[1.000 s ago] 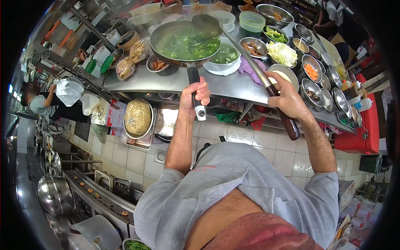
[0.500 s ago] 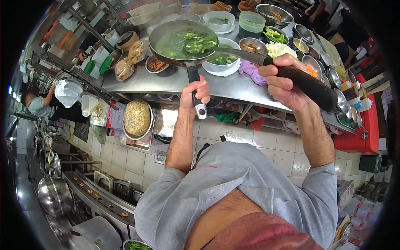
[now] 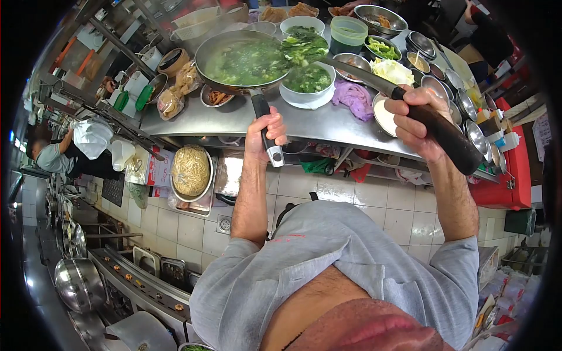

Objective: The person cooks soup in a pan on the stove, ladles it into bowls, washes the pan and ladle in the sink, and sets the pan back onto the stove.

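My left hand (image 3: 266,136) is closed around the black handle of a frying pan (image 3: 234,90), which holds steaming green soup with leafy bits. In my right hand (image 3: 421,120) is the thick dark handle of a ladle (image 3: 366,76). A heap of wet greens (image 3: 304,48) hides the ladle's bowl, which hangs past the pan's right rim. Just below the heap stands a white bowl (image 3: 303,98) of green soup on a saucer. Behind it is another white bowl (image 3: 287,24), partly covered by the greens.
A purple cloth (image 3: 353,100) and a bowl of pale contents (image 3: 383,115) lie near the counter edge. Shredded cabbage (image 3: 392,72) and a green-rimmed tub (image 3: 350,36) stand farther back. Noodles (image 3: 191,169) sit below the counter. Another person (image 3: 52,155) is at far left.
The ladle with its greens has moved right, out of the pan and over toward the white bowls. The pan has shifted slightly left. My right hand has moved right and a little down.
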`<state>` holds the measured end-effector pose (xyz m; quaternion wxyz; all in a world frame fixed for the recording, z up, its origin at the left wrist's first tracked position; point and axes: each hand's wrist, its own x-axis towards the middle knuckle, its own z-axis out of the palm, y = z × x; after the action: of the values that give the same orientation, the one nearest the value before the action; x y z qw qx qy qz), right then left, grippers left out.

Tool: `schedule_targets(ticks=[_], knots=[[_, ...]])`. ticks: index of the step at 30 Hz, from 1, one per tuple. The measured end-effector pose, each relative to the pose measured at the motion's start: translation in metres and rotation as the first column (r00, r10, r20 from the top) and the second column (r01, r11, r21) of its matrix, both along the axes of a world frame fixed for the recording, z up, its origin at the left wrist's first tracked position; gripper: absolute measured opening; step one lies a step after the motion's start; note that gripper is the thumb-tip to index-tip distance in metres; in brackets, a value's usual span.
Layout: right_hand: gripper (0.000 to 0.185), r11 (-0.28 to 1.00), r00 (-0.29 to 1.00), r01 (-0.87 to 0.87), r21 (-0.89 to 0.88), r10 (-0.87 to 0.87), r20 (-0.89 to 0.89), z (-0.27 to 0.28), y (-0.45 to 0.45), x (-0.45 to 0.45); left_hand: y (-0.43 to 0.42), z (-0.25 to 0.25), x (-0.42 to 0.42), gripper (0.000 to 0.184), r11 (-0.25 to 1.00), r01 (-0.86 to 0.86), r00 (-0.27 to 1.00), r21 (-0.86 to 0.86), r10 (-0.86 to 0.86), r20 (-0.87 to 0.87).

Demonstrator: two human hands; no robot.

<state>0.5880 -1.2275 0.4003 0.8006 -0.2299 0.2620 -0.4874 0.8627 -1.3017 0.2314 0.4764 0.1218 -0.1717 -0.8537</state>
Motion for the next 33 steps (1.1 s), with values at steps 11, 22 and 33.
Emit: schedule_targets(ticks=[11,22,33], knots=[[0.049,0.998,0.753,0.068,-0.017,-0.062,-0.655,-0.066,0.010,-0.006,0.000,0.002,0.003,0.007,0.999,-0.054,0.998,-0.001,0.054,0.040],[0.070,0.895,0.103,-0.320,-0.311,-0.294,-0.950,-0.093,0.040,-0.031,-0.005,-0.004,-0.015,0.008,0.997,-0.071,0.996,-0.014,0.070,-0.054],[0.064,0.627,-0.025,-0.671,-0.395,-0.552,-0.834,-0.057,-0.139,-0.015,-0.051,-0.001,-0.032,0.012,0.999,0.006,0.967,-0.042,-0.017,-0.253]])
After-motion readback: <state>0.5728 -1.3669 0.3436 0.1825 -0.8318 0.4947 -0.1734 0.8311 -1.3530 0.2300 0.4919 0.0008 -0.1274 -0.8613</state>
